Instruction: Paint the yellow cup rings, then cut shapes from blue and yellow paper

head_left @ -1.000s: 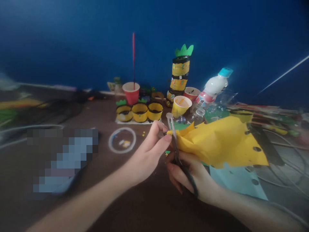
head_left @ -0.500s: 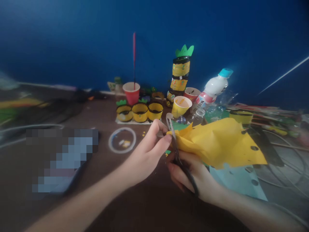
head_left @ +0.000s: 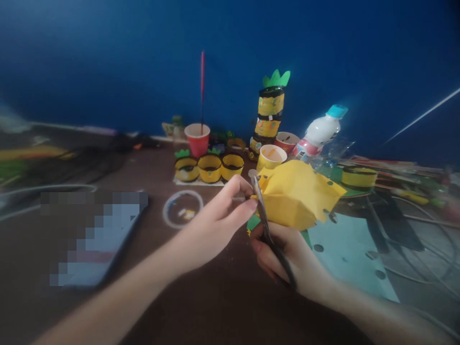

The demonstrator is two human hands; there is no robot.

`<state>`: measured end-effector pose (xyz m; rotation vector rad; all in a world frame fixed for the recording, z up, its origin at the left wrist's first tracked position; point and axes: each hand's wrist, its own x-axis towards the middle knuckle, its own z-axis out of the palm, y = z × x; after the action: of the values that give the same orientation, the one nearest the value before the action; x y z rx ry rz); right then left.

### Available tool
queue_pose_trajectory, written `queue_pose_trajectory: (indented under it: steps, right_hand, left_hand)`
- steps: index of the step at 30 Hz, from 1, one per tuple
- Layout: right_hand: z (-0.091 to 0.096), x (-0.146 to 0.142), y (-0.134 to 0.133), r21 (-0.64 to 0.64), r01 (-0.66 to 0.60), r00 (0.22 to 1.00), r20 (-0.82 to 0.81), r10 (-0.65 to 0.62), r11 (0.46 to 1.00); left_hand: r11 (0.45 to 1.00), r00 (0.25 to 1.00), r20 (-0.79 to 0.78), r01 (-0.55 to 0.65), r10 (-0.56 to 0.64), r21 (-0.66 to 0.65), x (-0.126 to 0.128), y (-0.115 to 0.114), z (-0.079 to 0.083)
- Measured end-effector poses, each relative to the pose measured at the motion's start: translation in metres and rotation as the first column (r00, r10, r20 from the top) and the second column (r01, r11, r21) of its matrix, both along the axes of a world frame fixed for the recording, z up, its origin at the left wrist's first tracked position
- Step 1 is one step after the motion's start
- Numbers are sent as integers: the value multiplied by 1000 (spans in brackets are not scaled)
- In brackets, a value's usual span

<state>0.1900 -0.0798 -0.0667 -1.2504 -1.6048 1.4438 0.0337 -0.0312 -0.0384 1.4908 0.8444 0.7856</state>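
My right hand [head_left: 287, 254] is wrapped around the dark handles of a pair of scissors [head_left: 265, 218], whose blades point up and away from me. My left hand [head_left: 223, 220] is closed, thumb and forefinger pinching a small bit of yellow paper [head_left: 253, 197] right at the blades. Behind the scissors and above my right hand is a creased yellow paper sheet [head_left: 298, 196] with dark holes and a jagged left edge. The blades cover the spot where bit and sheet meet, so I cannot tell if they are joined.
Three yellow rings [head_left: 209, 168] stand behind a clear round lid [head_left: 182, 209] with scraps. Farther back are a red cup [head_left: 197, 139], a yellow-black tower [head_left: 270, 112] and a leaning white bottle [head_left: 321, 130]. Pale blue paper [head_left: 348, 249] lies right, a blurred-out device [head_left: 100, 244] left.
The yellow sheet has swung left and away from me, its right end drawing in and uncovering more of the pale blue paper. Both hands stay nearly in place.
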Motion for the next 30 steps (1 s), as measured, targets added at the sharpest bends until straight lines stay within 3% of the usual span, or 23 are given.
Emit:
queue_pose_trajectory:
  steps: [10,30]
  right_hand:
    - [1,2,2,-2,-23,1000,6,23,1000]
    - [0,6,2,-7,-94,995,-37,93,996]
  left_hand:
    - [994,1000,1,17,-17,-109,-4,1,4]
    - [999,1000,-18,8,-9,-43,-8,0,9]
